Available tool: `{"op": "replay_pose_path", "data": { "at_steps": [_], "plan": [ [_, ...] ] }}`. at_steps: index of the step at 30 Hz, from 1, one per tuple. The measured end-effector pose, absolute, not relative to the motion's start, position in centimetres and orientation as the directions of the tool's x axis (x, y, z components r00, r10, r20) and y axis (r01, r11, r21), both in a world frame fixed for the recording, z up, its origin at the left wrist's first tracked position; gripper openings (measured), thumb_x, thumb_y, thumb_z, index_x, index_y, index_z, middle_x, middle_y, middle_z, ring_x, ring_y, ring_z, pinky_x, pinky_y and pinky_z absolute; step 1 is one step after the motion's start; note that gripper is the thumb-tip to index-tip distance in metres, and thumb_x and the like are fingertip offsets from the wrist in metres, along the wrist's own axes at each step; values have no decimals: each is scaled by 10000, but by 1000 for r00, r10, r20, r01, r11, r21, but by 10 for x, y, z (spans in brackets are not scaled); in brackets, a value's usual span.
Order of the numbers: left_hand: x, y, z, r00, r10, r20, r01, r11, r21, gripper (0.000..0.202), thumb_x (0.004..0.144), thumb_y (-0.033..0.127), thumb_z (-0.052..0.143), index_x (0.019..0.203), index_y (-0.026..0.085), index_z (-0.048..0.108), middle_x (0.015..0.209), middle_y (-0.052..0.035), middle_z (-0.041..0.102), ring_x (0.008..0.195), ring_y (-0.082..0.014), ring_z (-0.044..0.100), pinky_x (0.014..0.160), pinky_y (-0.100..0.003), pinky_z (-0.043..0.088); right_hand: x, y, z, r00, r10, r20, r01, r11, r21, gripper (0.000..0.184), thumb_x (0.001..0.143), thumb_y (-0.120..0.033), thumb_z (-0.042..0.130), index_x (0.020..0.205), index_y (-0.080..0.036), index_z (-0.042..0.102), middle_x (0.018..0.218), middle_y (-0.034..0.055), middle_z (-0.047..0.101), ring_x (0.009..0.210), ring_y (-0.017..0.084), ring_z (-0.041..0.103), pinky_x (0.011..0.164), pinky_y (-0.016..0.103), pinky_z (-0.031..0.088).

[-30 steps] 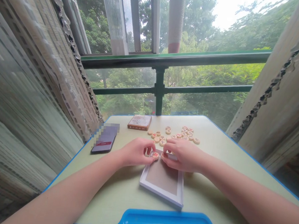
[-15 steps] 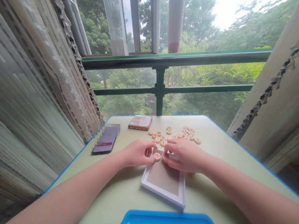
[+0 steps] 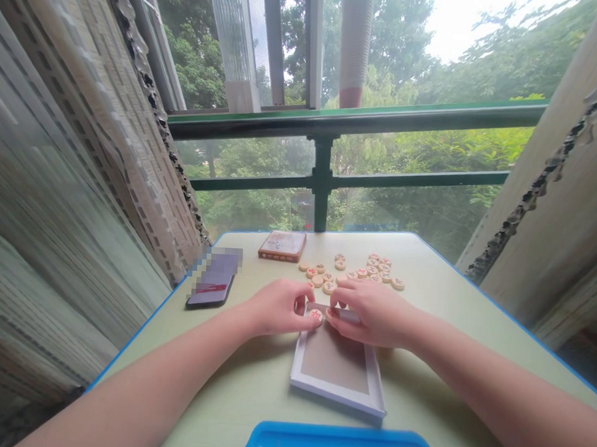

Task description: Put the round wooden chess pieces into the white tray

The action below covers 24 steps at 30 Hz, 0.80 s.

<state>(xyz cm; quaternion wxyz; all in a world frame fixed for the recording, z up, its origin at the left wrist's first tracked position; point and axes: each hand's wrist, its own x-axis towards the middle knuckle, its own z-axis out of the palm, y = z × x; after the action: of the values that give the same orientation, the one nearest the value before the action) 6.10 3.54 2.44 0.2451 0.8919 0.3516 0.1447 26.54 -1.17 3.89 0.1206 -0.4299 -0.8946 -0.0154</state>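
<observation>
Swung slightly rightward in the head view, the shallow tray [image 3: 336, 364] lies near the surface's [image 3: 209, 392] near edge. Left hand [image 3: 284, 309] curls, thumb at a red-marked disc [image 3: 315, 316]; right hand [image 3: 378, 313] curls around a second disc [image 3: 330, 312]; pinching, cannot tell. Both seem light, hard, best rim-held.

The disc [image 3: 315, 317] at the left fingers [image 3: 300, 326] is cream with a red character. The tray [image 3: 337, 397] under the left fingers shows a white rim and grey-brown base. Beyond them, cream discs [image 3: 328, 288] bear red or dark characters.
</observation>
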Motion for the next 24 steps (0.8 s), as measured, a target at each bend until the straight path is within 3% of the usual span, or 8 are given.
{"op": "replay_pose_path", "data": {
  "at_steps": [10,15,24],
  "plan": [
    [62,35,20,695,714,85,577,-625,526,207,719,381,576,754,177,589,625,20,581,551,-102,484,520,-208,335,265,-11,39,-602,765,227,772,631,-80,165,812,-326,514,806,-187,603,783,42,606,660,140,510,586,255,355],
    [62,32,24,679,714,171,590,-669,452,270,711,406,594,868,187,590,647,29,561,556,-101,456,519,-213,306,265,-11,39,-602,763,235,771,633,-77,152,812,-319,522,791,-190,600,766,33,608,660,139,513,588,254,361],
    [62,34,24,813,545,206,452,-813,366,204,787,281,527,894,235,695,730,-8,619,642,-118,498,613,-223,353,264,-10,38,-597,766,240,775,627,-75,175,825,-328,510,790,-188,609,761,40,613,655,140,516,587,256,359]
  ]
}}
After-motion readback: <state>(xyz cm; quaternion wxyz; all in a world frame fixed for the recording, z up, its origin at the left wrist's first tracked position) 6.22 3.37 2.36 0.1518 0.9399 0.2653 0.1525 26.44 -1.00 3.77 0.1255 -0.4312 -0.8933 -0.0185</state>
